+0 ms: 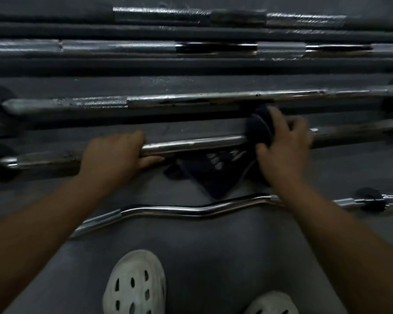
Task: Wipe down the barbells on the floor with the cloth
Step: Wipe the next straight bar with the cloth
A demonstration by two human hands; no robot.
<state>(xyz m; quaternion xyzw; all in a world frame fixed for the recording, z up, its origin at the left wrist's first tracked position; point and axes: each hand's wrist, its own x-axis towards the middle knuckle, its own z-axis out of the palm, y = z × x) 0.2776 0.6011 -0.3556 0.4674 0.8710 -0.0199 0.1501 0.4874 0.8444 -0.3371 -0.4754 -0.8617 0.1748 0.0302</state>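
Note:
Several steel barbells lie side by side on the dark floor. My left hand grips the straight barbell nearest my hands, left of its middle. My right hand holds a dark blue cloth wrapped around the same bar, further right. The loose end of the cloth hangs below the bar and shows white print. A wavy curl bar lies closer to me, under my right forearm.
Three more straight barbells lie parallel beyond the one I hold, reaching to the far edge of view. My two white perforated clogs stand on the grey floor at the bottom. A black collar sits on the curl bar's right end.

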